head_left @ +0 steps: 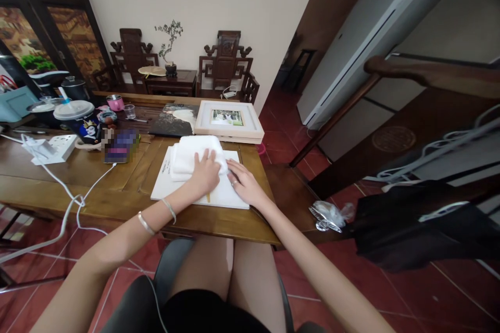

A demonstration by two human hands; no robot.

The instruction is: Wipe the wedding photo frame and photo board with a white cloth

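A folded white towel (187, 158) lies on a flat white board (230, 196) with some print along its left edge, near the front of the wooden table. My left hand (207, 171) rests on top of the towel, its fingers spread over the cloth. Beside it, my right hand (244, 182) lies on the board with fingers stretched out, the tips at the towel's right edge; whether they touch the cloth I cannot tell. A small part of a yellowish mark (208, 197) on the board shows below my left wrist.
Behind the towel are a framed photo (228, 117) and a dark album (174, 118). To the left stand a lidded cup (88, 124), a charging phone (121, 146), a white power strip (58, 148) with cables, and a pink mug (114, 102). A wooden chair (383, 130) is at the right.
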